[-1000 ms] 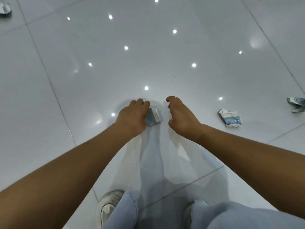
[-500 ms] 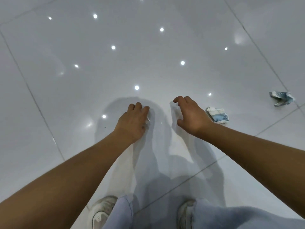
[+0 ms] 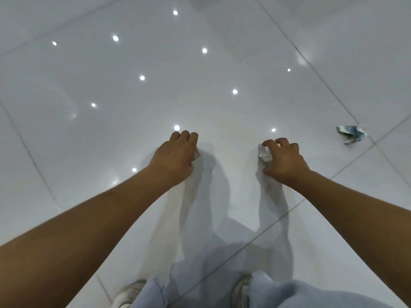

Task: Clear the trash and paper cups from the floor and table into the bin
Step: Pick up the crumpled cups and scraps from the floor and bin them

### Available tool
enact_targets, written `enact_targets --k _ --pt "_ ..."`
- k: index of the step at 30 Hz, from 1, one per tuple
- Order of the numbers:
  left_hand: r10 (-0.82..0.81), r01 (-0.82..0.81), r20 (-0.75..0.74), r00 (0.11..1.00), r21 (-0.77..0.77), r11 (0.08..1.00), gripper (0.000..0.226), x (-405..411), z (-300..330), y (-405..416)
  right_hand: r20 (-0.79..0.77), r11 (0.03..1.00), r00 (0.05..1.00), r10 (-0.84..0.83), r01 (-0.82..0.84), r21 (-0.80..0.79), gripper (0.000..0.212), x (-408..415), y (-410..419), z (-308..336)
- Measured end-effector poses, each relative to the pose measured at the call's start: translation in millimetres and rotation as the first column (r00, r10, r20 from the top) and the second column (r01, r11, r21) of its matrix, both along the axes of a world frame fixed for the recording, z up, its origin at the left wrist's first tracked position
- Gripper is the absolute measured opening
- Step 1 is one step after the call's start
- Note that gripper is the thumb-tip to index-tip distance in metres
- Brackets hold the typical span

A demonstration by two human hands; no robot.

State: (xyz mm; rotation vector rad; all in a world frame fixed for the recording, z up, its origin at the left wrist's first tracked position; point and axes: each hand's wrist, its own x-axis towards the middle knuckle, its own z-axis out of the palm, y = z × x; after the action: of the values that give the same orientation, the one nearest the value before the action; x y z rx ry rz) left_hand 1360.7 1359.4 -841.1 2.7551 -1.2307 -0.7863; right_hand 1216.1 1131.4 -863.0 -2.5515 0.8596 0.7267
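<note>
My left hand [image 3: 175, 157] is curled round a crushed paper cup [image 3: 197, 154]; only a small pale corner of that cup shows past the palm. My right hand [image 3: 281, 161] has its fingers and thumb curled over a second crushed paper cup [image 3: 264, 154] on the white tile floor, and most of this cup is hidden under the hand. A third crushed cup [image 3: 351, 133], white with blue print, lies alone on the floor far to the right, well apart from both hands. No bin is in view.
Glossy white floor tiles [image 3: 200, 85] with dark grout lines reflect ceiling lights. My two feet in pale shoes [image 3: 131, 290] and light trouser legs [image 3: 278, 292] fill the bottom edge.
My right hand has moved right and closed down over the second crushed cup, which lay free beside it before. My left hand still holds the first cup. The view has shifted.
</note>
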Motion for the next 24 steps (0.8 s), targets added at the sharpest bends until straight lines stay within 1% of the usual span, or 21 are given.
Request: enact_targets --k 2,4,7,9,13,16,18,22,24 --pt "-0.010 0.010 -0.001 1.000 0.011 1.000 0.045 -2.6 -1.5 -1.4 0.004 0.999 1.000 -0.020 0.020 0.039 0.057 -4.7 0.4 -6.1" --pt "-0.018 0.018 -0.007 1.000 0.031 0.999 0.046 -6.5 -5.4 0.6 0.033 0.999 0.999 -0.027 0.026 0.043 0.053 -8.9 3.1 -11.1" --pt "-0.002 0.004 -0.042 0.999 0.053 0.999 0.050 -12.2 -10.7 8.0 0.072 1.000 0.997 0.015 -0.016 0.012 0.049 -14.0 6.3 -15.4" --pt "0.016 -0.010 -0.083 0.996 0.071 0.997 0.053 -13.7 -10.6 14.3 0.072 0.999 0.997 0.042 -0.043 0.011 0.048 -14.0 7.5 -15.1" --pt "0.059 -0.049 -0.117 0.991 0.090 0.995 0.058 -13.0 14.4 30.8 0.091 0.997 0.994 0.060 -0.064 0.040 0.049 -5.0 20.1 8.2" --pt "0.172 -0.163 -0.132 0.976 0.075 0.984 0.059 -18.4 65.1 48.4 0.100 0.990 0.988 0.117 -0.124 0.069 0.049 1.6 43.9 56.2" --pt "0.236 -0.229 -0.138 0.962 0.069 0.971 0.056 -28.6 109.0 64.6 0.090 0.974 0.975 0.204 -0.211 0.086 0.049 5.2 64.8 99.0" --pt "0.369 -0.356 -0.150 0.918 0.105 0.929 0.054 -63.2 209.0 107.7 0.107 0.917 0.922 0.372 -0.383 0.112 0.048 9.6 112.2 202.2" --pt "0.453 -0.436 -0.165 0.876 0.130 0.891 0.054 -86.0 261.8 133.4 0.130 0.877 0.883 0.451 -0.466 0.118 0.047 8.3 137.6 259.1"
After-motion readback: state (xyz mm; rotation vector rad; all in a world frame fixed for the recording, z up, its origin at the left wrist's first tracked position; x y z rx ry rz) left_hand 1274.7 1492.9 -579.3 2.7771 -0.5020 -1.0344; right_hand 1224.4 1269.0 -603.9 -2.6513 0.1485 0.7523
